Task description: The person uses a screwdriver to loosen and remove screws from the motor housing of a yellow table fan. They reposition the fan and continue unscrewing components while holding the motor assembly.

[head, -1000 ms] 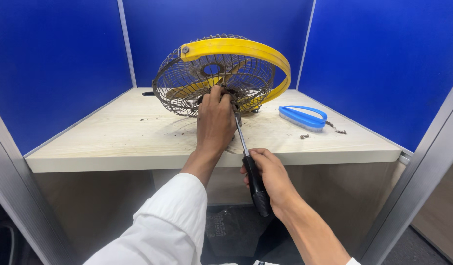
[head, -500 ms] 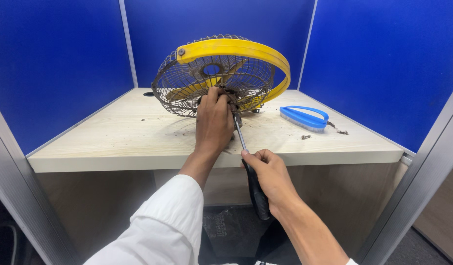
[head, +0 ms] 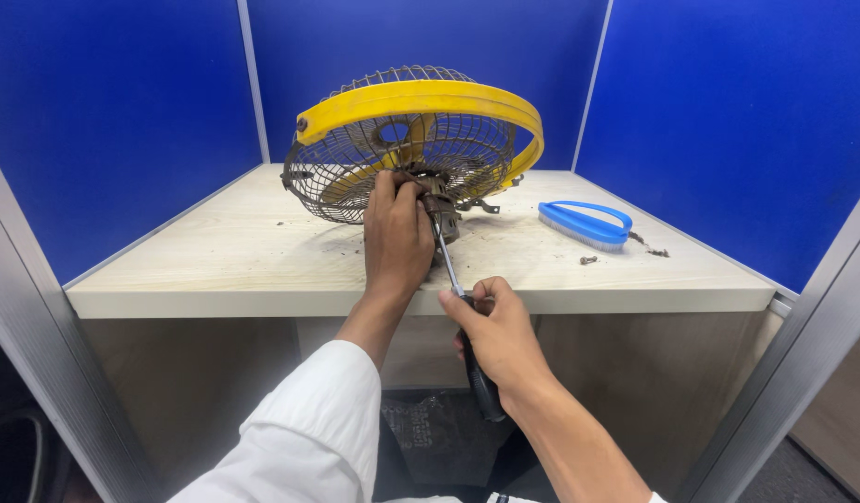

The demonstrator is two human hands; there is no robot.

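A dirty wire fan cage with a yellow rim lies tilted on the light wooden desk. My left hand grips the rusty motor hub at the cage's near side. My right hand holds the black handle of a long screwdriver, below the desk's front edge. The metal shaft runs up and left, and its tip meets the hub beside my left fingers.
A blue scrubbing brush lies on the desk to the right, with small bits of dirt and loose screws near it. Blue partition walls close the desk on three sides. Grey metal posts stand at the front corners.
My right hand has shifted slightly up the screwdriver handle and turned a little. My left hand stays on the hub. The fan cage has not moved.
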